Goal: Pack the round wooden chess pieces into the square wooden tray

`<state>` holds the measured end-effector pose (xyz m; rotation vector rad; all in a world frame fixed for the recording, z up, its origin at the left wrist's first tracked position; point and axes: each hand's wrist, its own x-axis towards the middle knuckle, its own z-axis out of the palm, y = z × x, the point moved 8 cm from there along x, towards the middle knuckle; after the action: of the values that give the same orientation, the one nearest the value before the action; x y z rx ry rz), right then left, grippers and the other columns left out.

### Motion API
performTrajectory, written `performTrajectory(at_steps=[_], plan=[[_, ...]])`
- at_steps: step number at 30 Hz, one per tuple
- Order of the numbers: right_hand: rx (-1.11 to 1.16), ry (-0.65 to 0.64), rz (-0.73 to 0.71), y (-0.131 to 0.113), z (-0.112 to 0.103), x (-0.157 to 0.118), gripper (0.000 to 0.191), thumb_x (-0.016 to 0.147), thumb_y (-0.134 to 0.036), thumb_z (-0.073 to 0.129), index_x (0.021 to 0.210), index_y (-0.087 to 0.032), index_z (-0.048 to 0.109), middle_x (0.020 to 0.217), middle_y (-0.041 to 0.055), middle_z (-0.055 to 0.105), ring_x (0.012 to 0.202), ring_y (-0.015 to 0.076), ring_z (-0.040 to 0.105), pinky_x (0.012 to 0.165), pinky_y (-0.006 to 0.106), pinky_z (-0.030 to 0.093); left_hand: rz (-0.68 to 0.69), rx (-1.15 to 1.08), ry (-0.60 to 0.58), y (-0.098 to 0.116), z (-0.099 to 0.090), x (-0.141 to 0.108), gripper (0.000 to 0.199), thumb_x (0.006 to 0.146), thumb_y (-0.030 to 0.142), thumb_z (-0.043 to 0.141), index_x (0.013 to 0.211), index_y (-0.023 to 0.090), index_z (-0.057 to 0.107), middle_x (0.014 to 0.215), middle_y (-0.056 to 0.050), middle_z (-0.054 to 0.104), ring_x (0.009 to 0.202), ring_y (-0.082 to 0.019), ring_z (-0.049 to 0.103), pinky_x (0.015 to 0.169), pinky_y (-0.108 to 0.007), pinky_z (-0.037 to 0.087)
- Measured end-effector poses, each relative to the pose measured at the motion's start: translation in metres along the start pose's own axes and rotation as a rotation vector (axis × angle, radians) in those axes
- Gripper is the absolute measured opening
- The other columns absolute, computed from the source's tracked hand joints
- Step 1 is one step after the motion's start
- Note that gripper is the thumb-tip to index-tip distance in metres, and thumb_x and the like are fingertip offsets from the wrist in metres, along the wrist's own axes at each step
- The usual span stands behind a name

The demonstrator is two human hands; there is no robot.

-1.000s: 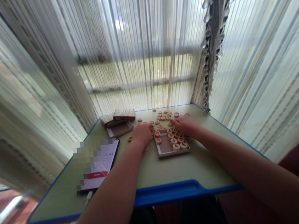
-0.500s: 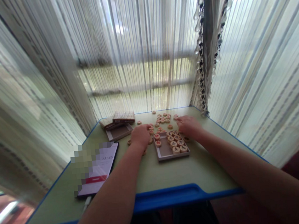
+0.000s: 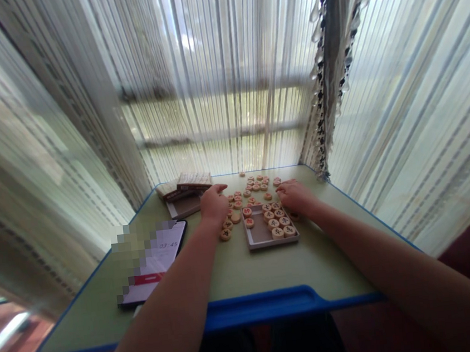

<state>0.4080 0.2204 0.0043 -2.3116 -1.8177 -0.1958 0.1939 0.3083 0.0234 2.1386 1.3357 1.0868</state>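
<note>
Had a shallow, pale-rimmed rectangular tray [image 3: 259, 238] on the middle of the pale green, blue-edged tabletop [image 3: 249, 272]. Held in it two red-marked round wooden pieces [image 3: 249, 223] along the left side and eight black-marked round wooden pieces [image 3: 277, 233] in paired rows on the right, with bare floor between. Scattered loose round wooden pieces [image 3: 256, 187] from behind the tray toward the far edge, and more beside its left wall. Pointed the left hand [image 3: 214, 203] inward beside the loose pieces, index finger stretched out; could not tell about anything in its grip. Reached the right hand [image 3: 294, 195] beyond the tray's far right corner, fingertips bent close together near a loose piece; could not tell whether gripping. Set a second shallow open tray [image 3: 181, 207] and stacked flat brown boxes [image 3: 193, 181] near the tabletop's far left corner.
</note>
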Motion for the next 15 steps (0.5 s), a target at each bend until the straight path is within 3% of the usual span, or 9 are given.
performTrajectory(at_steps=[5, 9, 15], plan=[[0.142, 0.122, -0.145, -0.016, -0.010, -0.001, 0.037, 0.089, -0.030, 0.034, 0.104, -0.018, 0.065, 0.123, 0.0066, 0.056, 0.120, 0.0187, 0.042, 0.103, 0.032, 0.025, -0.045, -0.167, 0.046, -0.016, 0.001, 0.006, 0.041, 0.063, 0.005, 0.044, 0.095, 0.015, 0.068, 0.095, -0.006, 0.069, 0.088, -0.017, 0.063, 0.081, -0.026, 0.047], [0.265, 0.085, -0.197, -0.023, -0.009, -0.002, 0.050, 0.093, -0.038, 0.021, 0.098, -0.020, 0.067, 0.113, 0.0054, 0.062, 0.115, 0.0188, 0.047, 0.099, 0.032, 0.030, -0.146, -0.328, 0.053, -0.023, 0.006, 0.006, 0.041, 0.061, 0.005, 0.041, 0.091, 0.014, 0.067, 0.093, -0.007, 0.069, 0.088, -0.017, 0.063, 0.074, -0.026, 0.049], [0.146, 0.041, -0.219, -0.023, -0.010, -0.005, 0.054, 0.093, -0.041, 0.019, 0.088, -0.018, 0.068, 0.097, 0.0067, 0.066, 0.098, 0.0171, 0.055, 0.089, 0.027, 0.036, -0.400, -0.735, 0.051, -0.020, 0.000, -0.003, 0.043, 0.058, 0.007, 0.038, 0.094, 0.012, 0.062, 0.104, -0.008, 0.066, 0.082, -0.015, 0.066, 0.054, -0.019, 0.046]])
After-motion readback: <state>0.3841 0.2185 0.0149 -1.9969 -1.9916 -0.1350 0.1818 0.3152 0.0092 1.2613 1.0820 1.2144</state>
